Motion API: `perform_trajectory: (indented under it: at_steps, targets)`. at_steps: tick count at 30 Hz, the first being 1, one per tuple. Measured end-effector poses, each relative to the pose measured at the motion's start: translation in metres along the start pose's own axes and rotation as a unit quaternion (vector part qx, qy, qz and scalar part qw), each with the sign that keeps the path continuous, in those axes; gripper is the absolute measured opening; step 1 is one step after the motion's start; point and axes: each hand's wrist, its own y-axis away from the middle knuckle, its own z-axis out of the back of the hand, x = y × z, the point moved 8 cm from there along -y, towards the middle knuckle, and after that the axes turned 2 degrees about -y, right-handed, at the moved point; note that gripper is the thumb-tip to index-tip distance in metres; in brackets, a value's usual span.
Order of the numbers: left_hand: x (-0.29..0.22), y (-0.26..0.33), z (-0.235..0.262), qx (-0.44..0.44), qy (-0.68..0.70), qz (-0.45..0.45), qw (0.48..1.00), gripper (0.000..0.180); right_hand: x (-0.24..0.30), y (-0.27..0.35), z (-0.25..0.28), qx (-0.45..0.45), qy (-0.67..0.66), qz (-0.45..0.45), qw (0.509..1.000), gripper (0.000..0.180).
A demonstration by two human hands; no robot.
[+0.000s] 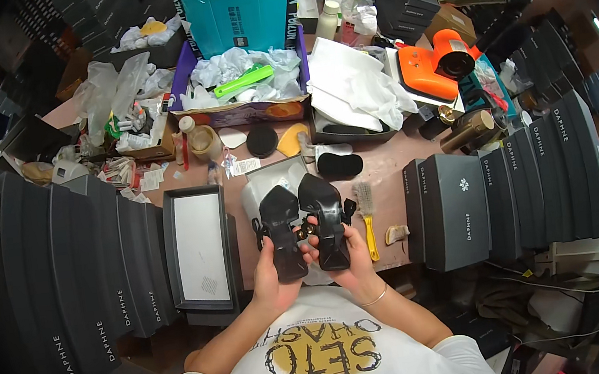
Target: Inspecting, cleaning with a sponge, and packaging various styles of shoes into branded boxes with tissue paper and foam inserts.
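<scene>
My left hand [274,283] is closed round one end of a black shoe [279,206]. In my right hand [356,264] is a second, matching black shoe [321,198]. The pair is held side by side over the near edge of the table, with narrow ends toward me. Dark bows or straps and small gold-coloured pieces show at their sides; my fingertips partly hide the inner edges. Under and behind the shoes lies whitish wrapping [261,180]. To the right of them rests a brush [370,234] with a yellow handle.
An open grey shoebox [201,248] stands at left. Rows of grey boxes [463,212] flank both sides. Behind are a black oval pad [339,165], a glue jar [202,140], a purple carton [241,108] of crumpled paper and an orange heat gun-like tool [428,74].
</scene>
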Motion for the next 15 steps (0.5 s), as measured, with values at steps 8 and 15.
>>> perform_trajectory:
  at_steps: [8, 15]
  targets:
    - [-0.006, 0.000, -0.001, -0.012, 0.002, 0.001, 1.000, 0.059, -0.004, -0.003, -0.008, 0.001, 0.010, -0.004, 1.000, 0.053]
    - [-0.025, 0.018, 0.014, -0.074, -0.105, -0.057, 0.990, 0.056, -0.018, -0.007, -0.019, 0.020, 0.023, -0.023, 0.999, 0.053]
